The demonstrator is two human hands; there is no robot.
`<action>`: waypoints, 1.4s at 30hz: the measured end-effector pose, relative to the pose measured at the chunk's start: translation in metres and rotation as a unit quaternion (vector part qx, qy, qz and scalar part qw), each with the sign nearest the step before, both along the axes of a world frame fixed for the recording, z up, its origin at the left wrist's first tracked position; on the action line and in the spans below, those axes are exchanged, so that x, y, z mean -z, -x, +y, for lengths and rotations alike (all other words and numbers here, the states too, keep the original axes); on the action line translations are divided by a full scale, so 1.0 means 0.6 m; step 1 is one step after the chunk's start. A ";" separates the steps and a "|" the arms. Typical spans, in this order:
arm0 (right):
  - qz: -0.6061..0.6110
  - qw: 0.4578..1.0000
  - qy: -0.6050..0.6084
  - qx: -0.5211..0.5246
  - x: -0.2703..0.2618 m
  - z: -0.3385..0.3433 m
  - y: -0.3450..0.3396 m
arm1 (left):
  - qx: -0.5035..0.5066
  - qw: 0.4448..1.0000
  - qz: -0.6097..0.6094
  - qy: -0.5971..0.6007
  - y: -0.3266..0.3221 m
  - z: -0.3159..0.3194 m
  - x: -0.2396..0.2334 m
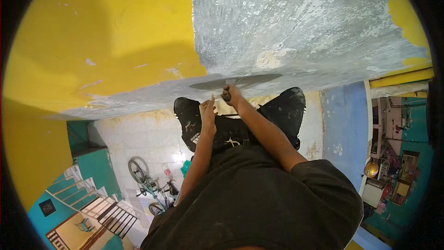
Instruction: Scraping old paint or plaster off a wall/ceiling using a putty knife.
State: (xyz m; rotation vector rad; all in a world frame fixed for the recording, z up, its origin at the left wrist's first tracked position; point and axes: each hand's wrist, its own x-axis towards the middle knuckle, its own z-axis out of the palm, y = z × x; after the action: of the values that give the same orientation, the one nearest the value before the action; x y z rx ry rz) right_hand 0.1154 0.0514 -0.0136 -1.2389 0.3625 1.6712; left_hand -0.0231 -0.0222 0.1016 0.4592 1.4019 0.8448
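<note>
A wall stands close before me, with a bare grey stripped area [291, 17] beside yellow paint [149, 21]. My right hand [234, 96] is closed around a small tool with a dark handle [226, 96]. The tool's pale head is blurred against the wall, so its exact kind cannot be told. Around it the grey surface carries a darker patch [208, 85], which looks damp. Just left of the tool, my left hand [208, 111] is raised near the wall with fingers apart, holding nothing.
My knees, in black trousers [189, 121], are bent close to the wall above a white tiled floor [152, 135]. A bicycle [156, 191] and a bottle [167, 171] are behind me to the left. Further left is a staircase [83, 191]. At right, a blue wall [343, 128] borders an opening.
</note>
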 end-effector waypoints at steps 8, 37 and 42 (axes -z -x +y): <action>0.066 0.995 -0.020 0.075 -0.006 0.026 0.009 | -0.087 0.995 -0.036 -0.029 0.115 -0.054 0.038; -0.157 0.973 -0.137 -0.102 0.082 -0.003 -0.041 | -0.011 0.998 -0.002 -0.069 0.047 -0.066 0.030; -0.109 0.987 -0.115 0.012 0.043 0.005 0.003 | -0.011 0.998 0.028 -0.064 0.045 -0.066 0.023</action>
State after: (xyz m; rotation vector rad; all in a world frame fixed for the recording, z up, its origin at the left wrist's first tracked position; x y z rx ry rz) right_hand 0.1135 0.0544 -0.0393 -1.2224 0.0495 1.4926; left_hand -0.0499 -0.0617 0.0880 0.5700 1.4112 0.9490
